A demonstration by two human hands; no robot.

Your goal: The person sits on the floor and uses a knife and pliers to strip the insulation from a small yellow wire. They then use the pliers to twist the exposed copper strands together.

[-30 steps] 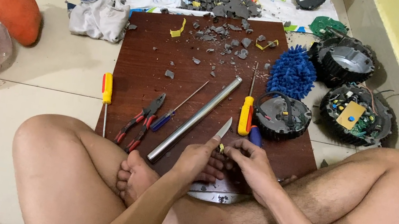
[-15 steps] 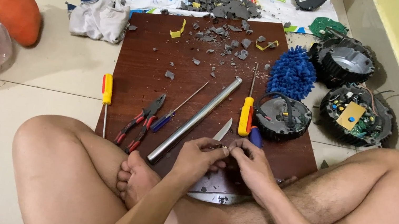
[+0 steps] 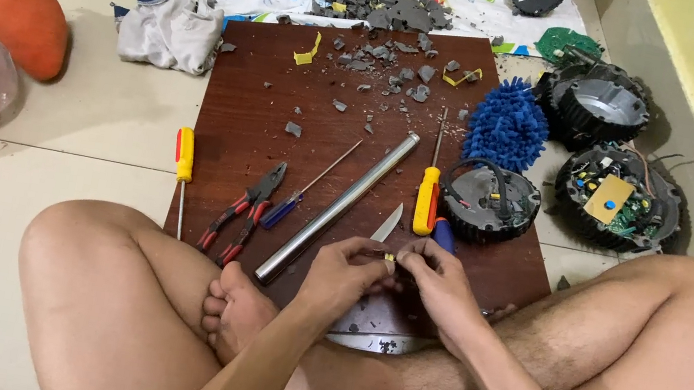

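Observation:
I sit cross-legged on the floor at a dark brown board (image 3: 259, 107). My left hand (image 3: 343, 276) and my right hand (image 3: 440, 282) meet over the board's near edge, both pinching a small yellowish part (image 3: 390, 256) between the fingertips. A knife blade (image 3: 386, 223) pokes out just beyond the hands, and a shiny metal piece (image 3: 373, 324) lies under them. A steel tube (image 3: 336, 206) lies diagonally just left of my left hand.
On the board lie red-handled pliers (image 3: 245, 207), a blue-handled screwdriver (image 3: 301, 192), a yellow-handled screwdriver (image 3: 428, 194) and a round black unit (image 3: 489, 201). Another yellow screwdriver (image 3: 183, 162) lies left. Grey debris (image 3: 395, 8), a blue mop pad (image 3: 507, 123) and further round units (image 3: 616, 196) sit beyond.
My hands have drawn slightly closer together and shifted a little on the small part; the knife blade shows more clearly. Everything on the board stays put.

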